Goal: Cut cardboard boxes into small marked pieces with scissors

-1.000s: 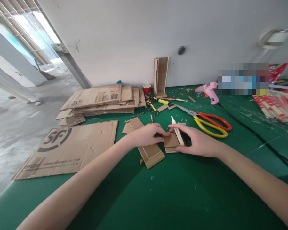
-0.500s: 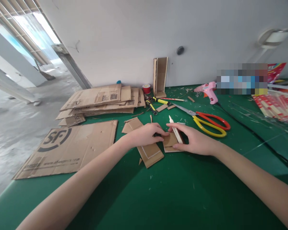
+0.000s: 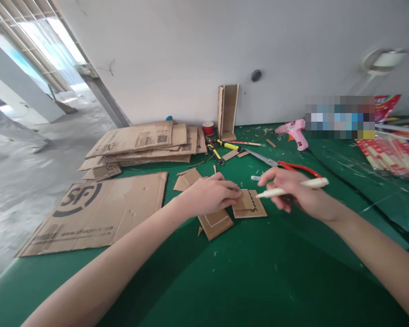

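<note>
A white pen (image 3: 313,183) is gripped in my right hand (image 3: 289,188), its tip pointing left, just above the right edge of a lettered cardboard square (image 3: 260,210). On that square lies a smaller plain cardboard piece (image 3: 244,202). My left hand (image 3: 218,195) has its fingers bent, the fingertips on the left edge of the small piece. Beneath this hand runs a cardboard strip (image 3: 215,225) marked with a white line. Behind the right hand's fingers lies a whitish pen cap (image 3: 255,178) on the green table (image 3: 252,272).
Stacked cardboard (image 3: 132,138) and a large flat sheet (image 3: 98,209) lie left. An upright cardboard channel (image 3: 229,111) leans on the wall. Scissors (image 3: 269,160), yellow-handled tools (image 3: 229,145), a red spool (image 3: 208,128) and a pink glue gun (image 3: 298,135) are at the back.
My right hand has moved right off the cardboard square, and the pen has turned from nearly upright to nearly level, tip leftward. My left hand stays at the small piece.
</note>
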The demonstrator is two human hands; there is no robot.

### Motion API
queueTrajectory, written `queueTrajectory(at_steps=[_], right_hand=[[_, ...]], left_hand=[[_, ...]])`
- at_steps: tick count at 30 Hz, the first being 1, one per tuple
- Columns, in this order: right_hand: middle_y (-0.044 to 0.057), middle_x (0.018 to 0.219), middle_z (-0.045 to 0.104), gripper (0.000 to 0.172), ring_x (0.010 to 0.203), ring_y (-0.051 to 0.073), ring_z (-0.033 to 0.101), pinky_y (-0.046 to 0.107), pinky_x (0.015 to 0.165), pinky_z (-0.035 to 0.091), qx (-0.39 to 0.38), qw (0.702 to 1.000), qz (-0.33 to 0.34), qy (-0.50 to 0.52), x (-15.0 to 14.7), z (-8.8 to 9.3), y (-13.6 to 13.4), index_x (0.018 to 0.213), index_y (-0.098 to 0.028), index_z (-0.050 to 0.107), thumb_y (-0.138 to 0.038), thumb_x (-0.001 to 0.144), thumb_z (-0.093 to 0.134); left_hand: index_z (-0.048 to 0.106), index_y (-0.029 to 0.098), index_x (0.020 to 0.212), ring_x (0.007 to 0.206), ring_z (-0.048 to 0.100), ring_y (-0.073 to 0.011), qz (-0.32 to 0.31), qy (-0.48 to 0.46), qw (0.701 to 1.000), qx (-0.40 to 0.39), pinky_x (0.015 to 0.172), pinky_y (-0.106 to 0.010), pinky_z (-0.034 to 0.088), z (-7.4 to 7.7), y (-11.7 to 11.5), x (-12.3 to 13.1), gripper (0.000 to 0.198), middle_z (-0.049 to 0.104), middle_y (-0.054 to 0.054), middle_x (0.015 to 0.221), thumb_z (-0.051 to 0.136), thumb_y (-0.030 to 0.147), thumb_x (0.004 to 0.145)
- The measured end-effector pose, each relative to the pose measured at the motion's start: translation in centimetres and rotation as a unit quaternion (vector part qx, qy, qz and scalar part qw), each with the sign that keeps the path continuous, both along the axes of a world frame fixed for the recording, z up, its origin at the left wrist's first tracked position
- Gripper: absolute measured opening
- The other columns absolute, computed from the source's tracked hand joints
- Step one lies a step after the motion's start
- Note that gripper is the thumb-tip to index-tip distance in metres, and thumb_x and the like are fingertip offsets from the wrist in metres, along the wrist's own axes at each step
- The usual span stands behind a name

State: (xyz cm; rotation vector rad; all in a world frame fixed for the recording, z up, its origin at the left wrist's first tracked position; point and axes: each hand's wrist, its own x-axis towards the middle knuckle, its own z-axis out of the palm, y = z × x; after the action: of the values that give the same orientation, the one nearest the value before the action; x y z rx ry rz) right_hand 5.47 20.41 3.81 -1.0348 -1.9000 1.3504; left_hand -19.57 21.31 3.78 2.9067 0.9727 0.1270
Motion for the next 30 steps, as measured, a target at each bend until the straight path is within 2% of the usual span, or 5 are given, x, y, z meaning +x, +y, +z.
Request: queueTrajectory(at_steps=[2, 4, 12, 22, 30], right_hand=[[-0.001, 0.065, 0.061, 0.019, 0.054, 0.012, 0.056, 0.022, 0.047, 0.042, -0.041, 0.995, 0.069, -0.057, -1.2, -0.2, -0.9, 0.091, -0.021, 0.056, -0.031, 0.093, 0.04], [0.002, 0.075, 0.064, 0.018, 0.063, 0.013, 0.061, 0.022, 0.051, 0.045, -0.023, 0.988, 0.098, -0.12, -2.3, -0.3, -1.8, 0.084, -0.02, 0.056, -0.026, 0.091, 0.041], [-0.002, 0.065, 0.059, 0.015, 0.056, 0.011, 0.052, 0.024, 0.054, 0.038, 0.168, 0.965, 0.051, -0.193, -4.2, -1.3, -2.7, 0.076, -0.02, 0.049, -0.026, 0.088, 0.042], [-0.003, 0.059, 0.054, 0.016, 0.051, 0.01, 0.05, 0.023, 0.05, 0.031, 0.302, 0.926, 0.044, -0.223, -4.6, -2.9, -2.7, 0.071, -0.02, 0.047, -0.019, 0.085, 0.041], [-0.001, 0.059, 0.054, 0.02, 0.052, 0.011, 0.051, 0.025, 0.05, 0.029, 0.412, 0.876, 0.071, -0.243, -4.5, -3.8, -2.4, 0.068, -0.019, 0.047, -0.016, 0.086, 0.039]], left_hand=[[0.063, 0.027, 0.11, 0.098, 0.048, -0.0194, 0.003, -0.008, 1.0, -0.003, 0.08, -0.03, 0.044, -0.1, 0.0, 0.1, 0.029, 0.059, 0.003, 0.126, 0.04, 0.036, 0.095], [0.064, 0.027, 0.109, 0.099, 0.049, -0.0191, 0.005, -0.013, 1.0, -0.005, 0.08, -0.03, 0.043, -0.3, 0.0, 0.1, 0.029, 0.06, 0.004, 0.126, 0.041, 0.037, 0.094], [0.063, 0.028, 0.112, 0.099, 0.051, -0.0189, 0.009, -0.014, 1.0, -0.006, 0.077, -0.03, 0.044, -0.4, 0.0, 0.2, 0.031, 0.06, 0.003, 0.125, 0.039, 0.039, 0.095], [0.062, 0.026, 0.112, 0.1, 0.055, -0.017, 0.009, -0.028, 0.999, -0.018, 0.094, -0.033, 0.041, -0.5, 0.0, 0.2, 0.03, 0.061, 0.003, 0.124, 0.039, 0.036, 0.095], [0.064, 0.026, 0.109, 0.104, 0.054, -0.0175, 0.014, -0.032, 0.999, -0.024, 0.087, -0.031, 0.045, -0.3, -0.3, 0.3, 0.029, 0.061, 0.004, 0.124, 0.039, 0.033, 0.096]])
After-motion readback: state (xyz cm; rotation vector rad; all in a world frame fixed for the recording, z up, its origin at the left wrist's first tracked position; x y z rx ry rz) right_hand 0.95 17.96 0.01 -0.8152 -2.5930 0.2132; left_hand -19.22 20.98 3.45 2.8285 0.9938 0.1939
